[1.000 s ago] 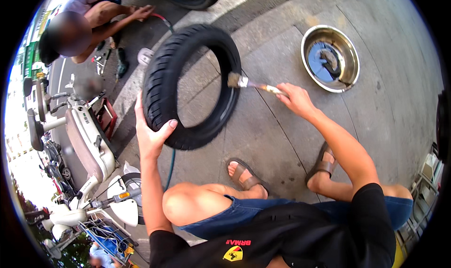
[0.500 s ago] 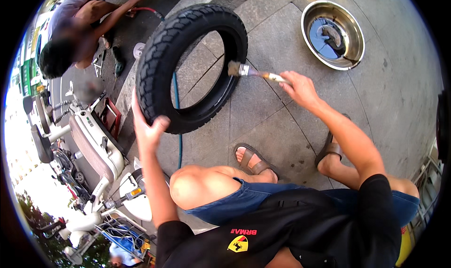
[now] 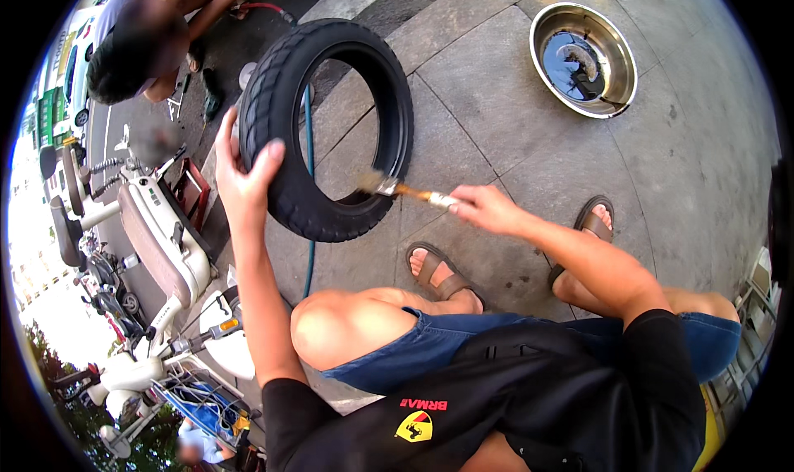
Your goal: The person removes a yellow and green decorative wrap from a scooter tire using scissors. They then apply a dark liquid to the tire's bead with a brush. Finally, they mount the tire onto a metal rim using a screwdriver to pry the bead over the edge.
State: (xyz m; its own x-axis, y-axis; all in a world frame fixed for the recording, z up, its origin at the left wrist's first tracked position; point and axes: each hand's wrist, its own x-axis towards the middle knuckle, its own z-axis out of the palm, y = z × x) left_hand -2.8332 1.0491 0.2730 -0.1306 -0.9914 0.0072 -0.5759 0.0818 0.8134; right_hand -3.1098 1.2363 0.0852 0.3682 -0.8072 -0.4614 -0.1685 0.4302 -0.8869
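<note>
A black treaded tyre (image 3: 285,141) stands upright on the pavement to my left, its open middle showing the paving behind it. My left hand (image 3: 248,170) grips the tyre's near left tread, thumb and fingers spread around it. A paintbrush (image 3: 426,195) with a wooden and pale handle is pinched in my right hand (image 3: 488,209). Its blurred bristles reach over the lower right rim of the tyre's opening. At the far right sits a round steel basin (image 3: 626,67) with dark, shiny liquid in its bottom.
A blue-green hose (image 3: 309,261) runs along the ground behind the tyre. White scooters (image 3: 157,232) stand at the left. Another person (image 3: 141,46) crouches at the far left beside a red hose (image 3: 269,7). My sandalled feet (image 3: 438,274) are on the paving below.
My right hand has moved the brush left and down, from the tyre's right edge to the lower rim of the opening. The tyre has turned and shifted slightly, with my left hand higher.
</note>
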